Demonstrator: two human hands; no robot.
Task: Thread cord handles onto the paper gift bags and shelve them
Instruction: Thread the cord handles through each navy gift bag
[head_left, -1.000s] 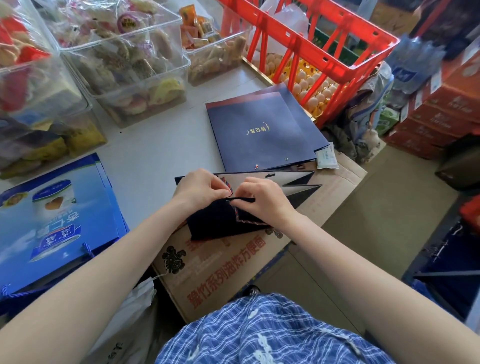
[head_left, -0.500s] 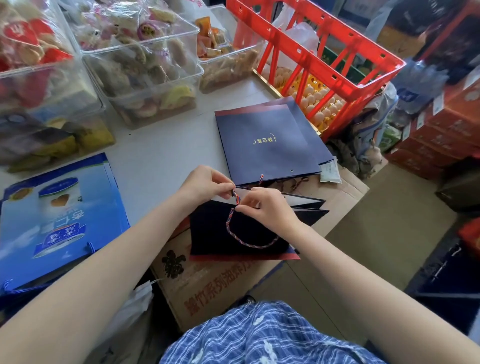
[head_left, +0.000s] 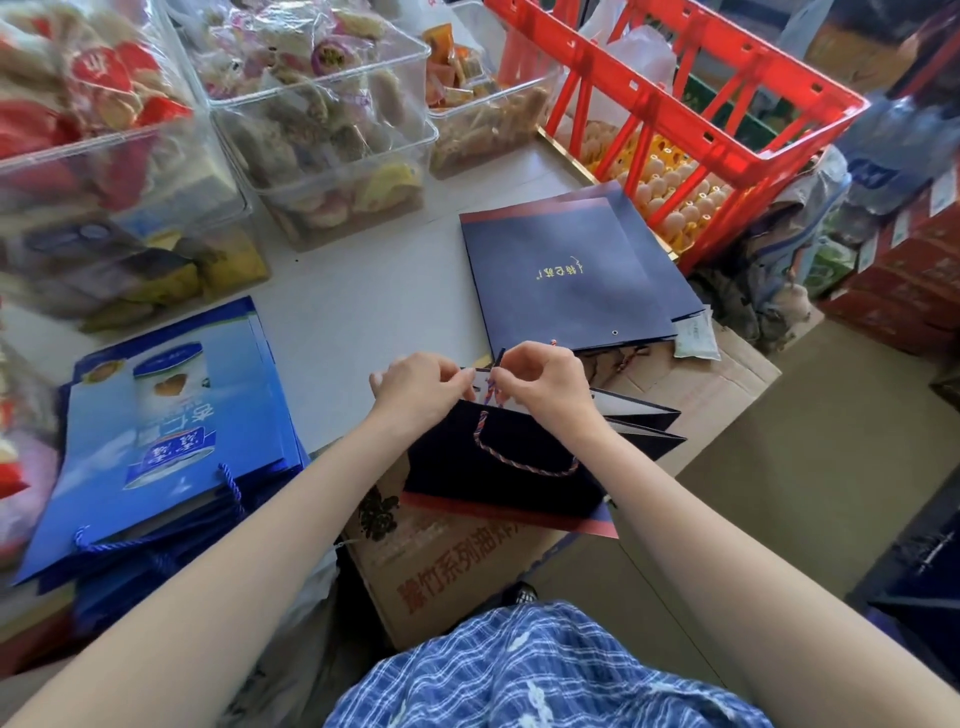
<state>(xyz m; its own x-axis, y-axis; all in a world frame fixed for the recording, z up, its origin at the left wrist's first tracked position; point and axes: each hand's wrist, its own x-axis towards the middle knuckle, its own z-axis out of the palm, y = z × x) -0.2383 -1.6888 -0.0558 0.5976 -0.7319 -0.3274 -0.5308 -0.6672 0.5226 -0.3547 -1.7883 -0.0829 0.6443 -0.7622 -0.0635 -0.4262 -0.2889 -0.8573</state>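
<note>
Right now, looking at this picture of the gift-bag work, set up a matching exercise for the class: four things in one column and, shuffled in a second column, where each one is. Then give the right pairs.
Things
1. twisted cord handle
2. flat navy bag with gold lettering
3. red crate
4. light blue printed bags

Places
A. at the far right of the table, over trays of eggs
B. stacked at the left, near the table edge
C. looped across the dark bag in front of both hands
D. flat on the table just beyond the hands

Pairs: 1-C, 2-D, 3-A, 4-B
</note>
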